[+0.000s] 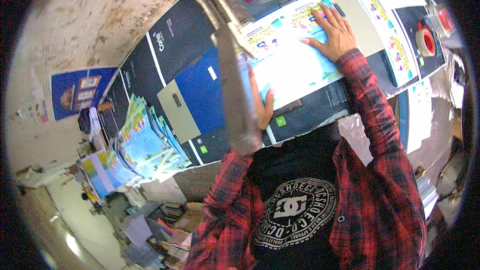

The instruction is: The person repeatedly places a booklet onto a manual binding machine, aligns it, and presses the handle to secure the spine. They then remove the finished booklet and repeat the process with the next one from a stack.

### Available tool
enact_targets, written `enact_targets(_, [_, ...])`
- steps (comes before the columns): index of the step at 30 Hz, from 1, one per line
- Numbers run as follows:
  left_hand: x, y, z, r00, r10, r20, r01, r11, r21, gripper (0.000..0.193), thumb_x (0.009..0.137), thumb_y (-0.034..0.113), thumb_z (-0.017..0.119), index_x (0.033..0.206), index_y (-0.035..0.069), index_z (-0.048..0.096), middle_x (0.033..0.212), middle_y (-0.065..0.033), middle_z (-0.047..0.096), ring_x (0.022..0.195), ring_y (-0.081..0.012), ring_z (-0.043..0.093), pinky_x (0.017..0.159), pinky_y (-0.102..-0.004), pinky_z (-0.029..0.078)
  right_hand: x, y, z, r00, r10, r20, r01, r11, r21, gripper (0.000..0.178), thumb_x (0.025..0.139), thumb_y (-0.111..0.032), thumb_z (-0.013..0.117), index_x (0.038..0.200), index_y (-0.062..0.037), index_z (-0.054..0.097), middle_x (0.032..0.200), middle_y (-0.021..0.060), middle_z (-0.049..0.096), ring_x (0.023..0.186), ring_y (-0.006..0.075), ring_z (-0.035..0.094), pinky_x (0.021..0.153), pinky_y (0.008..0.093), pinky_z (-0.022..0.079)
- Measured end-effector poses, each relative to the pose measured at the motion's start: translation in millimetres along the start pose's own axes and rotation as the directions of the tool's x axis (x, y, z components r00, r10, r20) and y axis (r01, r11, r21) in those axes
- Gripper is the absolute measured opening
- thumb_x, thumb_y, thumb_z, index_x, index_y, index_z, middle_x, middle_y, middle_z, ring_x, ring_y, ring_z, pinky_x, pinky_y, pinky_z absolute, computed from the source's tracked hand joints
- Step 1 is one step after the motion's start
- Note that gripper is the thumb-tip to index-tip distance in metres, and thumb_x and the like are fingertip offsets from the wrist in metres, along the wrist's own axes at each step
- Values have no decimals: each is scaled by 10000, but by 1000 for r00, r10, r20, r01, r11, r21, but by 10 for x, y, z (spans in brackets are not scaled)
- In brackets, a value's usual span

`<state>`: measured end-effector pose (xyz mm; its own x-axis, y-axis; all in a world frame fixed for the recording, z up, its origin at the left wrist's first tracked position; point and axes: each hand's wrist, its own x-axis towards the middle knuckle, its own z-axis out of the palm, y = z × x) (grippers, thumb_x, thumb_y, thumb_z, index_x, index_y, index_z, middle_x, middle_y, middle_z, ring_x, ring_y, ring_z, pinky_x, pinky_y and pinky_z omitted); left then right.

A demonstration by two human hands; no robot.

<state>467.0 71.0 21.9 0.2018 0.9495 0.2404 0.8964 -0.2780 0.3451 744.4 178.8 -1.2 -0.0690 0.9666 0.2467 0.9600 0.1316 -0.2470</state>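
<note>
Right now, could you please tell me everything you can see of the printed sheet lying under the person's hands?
The pale blue printed paper sheet lies flat on the dark cutter table, with yellow panels and small coloured figures along its far edge. Its left edge runs under the long grey metal cutter arm. The right hand presses flat on its far part, fingers spread; the left hand rests at its near left corner beside the arm. It looks smooth and uncreased, and may top a thin stack, though that is unclear.

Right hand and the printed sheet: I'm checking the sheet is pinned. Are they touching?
Touching. The head view shows the right hand lying flat, fingers spread, on the colourful printed sheet, with no gap visible.
</note>
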Motion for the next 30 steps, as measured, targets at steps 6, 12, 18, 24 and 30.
enact_targets(6, [-112, -302, -41, 999, 20, 26, -18, 998, -66, 684, 869, 415, 577, 1395, 2, 428, 1424, -152, 435, 1325, -355, 387, 1098, -533, 259, 22, -23, -24, 996, -10, 86, 19, 993, -112, 869, 795, -708, 595, 1504, -268, 350, 1570, 125, 292, 1458, 323, 247, 1152, 499, 250])
enact_targets(12, [-98, -272, -27, 999, 17, -41, -19, 999, -43, 688, 904, 482, 540, 1371, -16, 453, 1436, -142, 425, 1328, -365, 377, 1100, -518, 262, 137, 270, 16, 976, -148, 159, 168, 978, -123, 828, 850, -640, 588, 1511, -209, 337, 1559, 185, 287, 1438, 355, 281, 1141, 486, 280])
enact_targets(18, [-139, -326, 68, 998, -3, -64, 2, 1000, -15, 695, 915, 515, 508, 1379, 0, 455, 1445, -132, 427, 1341, -337, 373, 1104, -525, 263, 795, -966, -1286, 972, -210, 104, 194, 970, 145, 682, 901, -525, 604, 1388, -65, 477, 1380, 282, 474, 1190, 383, 567, 980, 436, 463])
enact_targets(24, [-117, -293, 28, 999, 8, -42, -7, 1000, 30, 705, 901, 512, 522, 1392, 13, 440, 1458, -125, 421, 1350, -323, 364, 1115, -527, 243, 389, -2581, -2087, 864, -496, 81, 459, 845, 276, 609, 968, -429, 550, 1380, 12, 472, 1345, 304, 511, 1265, 388, 515, 1064, 394, 394])
enact_targets(30, [-171, -303, -11, 1000, -1, -25, 1, 1000, 4, 694, 899, 479, 526, 1383, -12, 446, 1456, -142, 413, 1344, -342, 362, 1120, -514, 232, -293, -2275, -1266, 887, -452, 91, 443, 890, 107, 837, 876, -502, 625, 1383, 112, 367, 1357, 336, 458, 1167, 455, 527, 992, 449, 440])
